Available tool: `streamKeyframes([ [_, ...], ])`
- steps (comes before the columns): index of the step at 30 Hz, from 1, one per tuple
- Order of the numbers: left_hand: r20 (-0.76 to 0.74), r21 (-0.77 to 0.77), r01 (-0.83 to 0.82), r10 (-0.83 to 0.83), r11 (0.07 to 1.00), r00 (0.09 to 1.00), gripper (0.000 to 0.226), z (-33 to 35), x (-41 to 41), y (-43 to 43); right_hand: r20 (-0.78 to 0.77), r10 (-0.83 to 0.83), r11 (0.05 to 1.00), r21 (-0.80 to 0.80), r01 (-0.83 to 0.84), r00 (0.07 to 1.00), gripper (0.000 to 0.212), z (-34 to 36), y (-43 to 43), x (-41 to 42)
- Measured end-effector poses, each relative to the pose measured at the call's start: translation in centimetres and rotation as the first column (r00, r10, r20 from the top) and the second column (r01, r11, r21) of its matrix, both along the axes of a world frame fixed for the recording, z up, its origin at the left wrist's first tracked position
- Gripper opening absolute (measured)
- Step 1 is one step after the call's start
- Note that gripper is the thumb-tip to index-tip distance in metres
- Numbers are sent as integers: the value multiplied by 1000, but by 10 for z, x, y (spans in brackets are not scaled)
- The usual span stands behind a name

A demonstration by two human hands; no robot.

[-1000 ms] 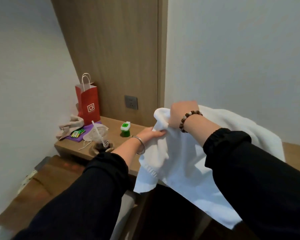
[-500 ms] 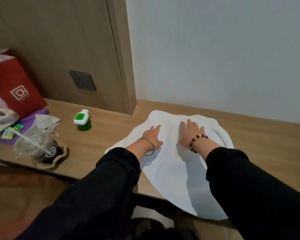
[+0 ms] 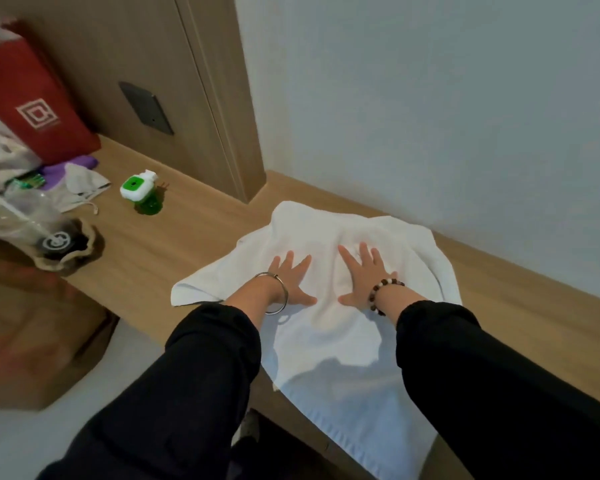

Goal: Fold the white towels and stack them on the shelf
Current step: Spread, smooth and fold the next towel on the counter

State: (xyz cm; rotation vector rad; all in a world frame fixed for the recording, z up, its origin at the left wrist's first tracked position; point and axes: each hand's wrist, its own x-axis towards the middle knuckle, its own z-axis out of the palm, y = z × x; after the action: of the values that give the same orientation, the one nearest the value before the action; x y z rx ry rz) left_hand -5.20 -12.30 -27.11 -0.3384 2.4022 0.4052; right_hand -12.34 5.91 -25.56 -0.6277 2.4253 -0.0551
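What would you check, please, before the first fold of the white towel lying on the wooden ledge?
1. White towel lies on the wooden ledge: ok.
2. Left hand and right hand press flat on it, fingers straight: ok.
3. Towel smooth all over: not ok; its far edge is rumpled.
4. Towel wholly on the ledge: not ok; its near end hangs over the front edge.
5. Green and white bottle stands apart from the towel: ok.
6. Single layer or already doubled: cannot tell.
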Motion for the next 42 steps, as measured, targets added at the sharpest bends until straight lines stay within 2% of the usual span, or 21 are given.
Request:
streamKeyframes([
  [4, -59, -74, -80, 76, 994, 995, 103, 2, 2, 24, -16, 42, 998, -52, -42, 999, 103, -6, 7, -14],
  [9, -198, -137, -172, 144, 975, 970, 94, 1, 14, 36, -41, -6, 995, -100, 2, 999, 106, -13, -1, -11],
  [16, -407, -331, -92, -54, 939, 912, 76, -11, 21, 19, -120, -44, 983, -183, 22, 992, 97, -16, 3, -7],
  [21, -448, -418, -21, -186, 908, 875, 66, -9, 10, 4, -359, -100, 988, -143, 51, 928, 87, -16, -19, 11],
  [24, -472, -435, -41, -189, 899, 861, 56, -5, 3, -16, -431, -120, 986, -160, 55, 894, 81, -20, -28, 12],
  [27, -506, -425, -94, -149, 900, 850, 49, -7, 0, -29, -444, -148, 978, -197, 65, 884, 96, -25, -32, 8],
  [31, -564, -458, -133, -171, 879, 808, 39, -12, 2, -19, -432, -175, 958, -281, 52, 885, 91, -30, -35, 11],
  [36, -649, -437, -221, -135, 872, 749, 32, -13, 24, -9, -391, -161, 948, -317, 32, 906, 99, -23, -23, 30],
  [39, -657, -394, -278, -57, 876, 752, 24, -9, 40, -6, -371, -152, 935, -355, 11, 916, 93, -12, -23, 46],
  [42, -651, -390, -308, -24, 868, 759, 19, -3, 54, -2, -329, -114, 892, -449, -49, 937, 75, -5, -20, 65],
])
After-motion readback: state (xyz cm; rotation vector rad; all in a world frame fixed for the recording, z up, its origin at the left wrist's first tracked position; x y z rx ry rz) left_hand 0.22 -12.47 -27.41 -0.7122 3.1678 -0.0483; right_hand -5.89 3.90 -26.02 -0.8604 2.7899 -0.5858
